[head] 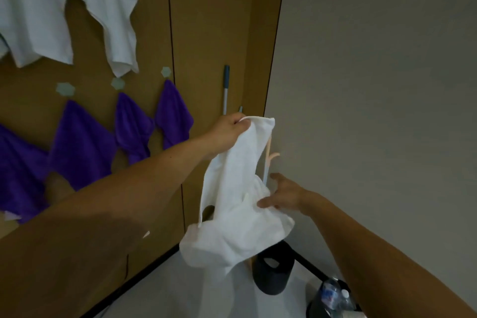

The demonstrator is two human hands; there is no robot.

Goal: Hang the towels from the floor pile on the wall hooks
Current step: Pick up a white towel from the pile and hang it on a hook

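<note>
while the left hand clenches the top corner of the white terry cloth towel just below the grey, teal-capped mop pole, the right hand pinches a fold lower down, right of the pole. the towel hangs lengthwise, top to bottom. pale green hexagonal wall hooks sit left of the pole — each already carrying a purple fleece towel — and the left hand is nearer, so its corner likely leads.

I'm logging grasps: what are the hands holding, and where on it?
One white towel: the left hand grips its top edge, and the right hand pinches its bunched middle.
</note>
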